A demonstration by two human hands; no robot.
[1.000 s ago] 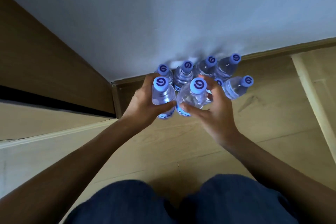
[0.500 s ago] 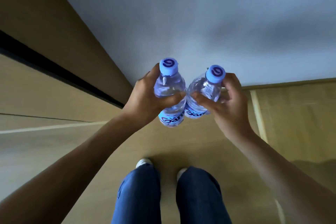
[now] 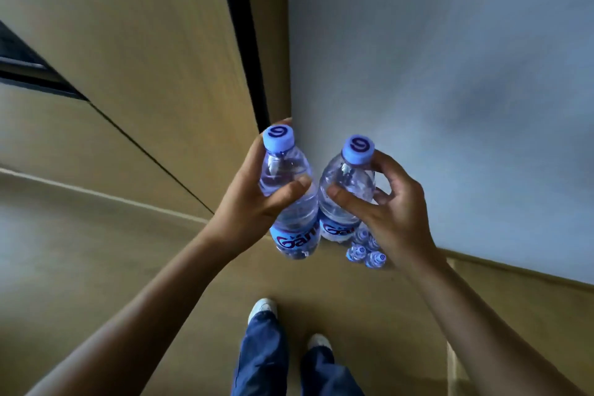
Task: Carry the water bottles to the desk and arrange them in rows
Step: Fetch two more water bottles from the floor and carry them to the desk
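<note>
Some floor bottles (image 3: 366,251) are hidden behind the right hand (image 3: 382,212). Two bottles are gripped, one (image 3: 289,193) by the left hand (image 3: 247,206), one (image 3: 348,190) by the right.

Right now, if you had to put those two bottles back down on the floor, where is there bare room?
Bare wooden floor lies open between the left forearm and the shoes, and right of the legs toward the wall. It is crowded at the wall's foot, where the remaining bottles cluster below the right hand. The left hand also holds a bottle.
</note>
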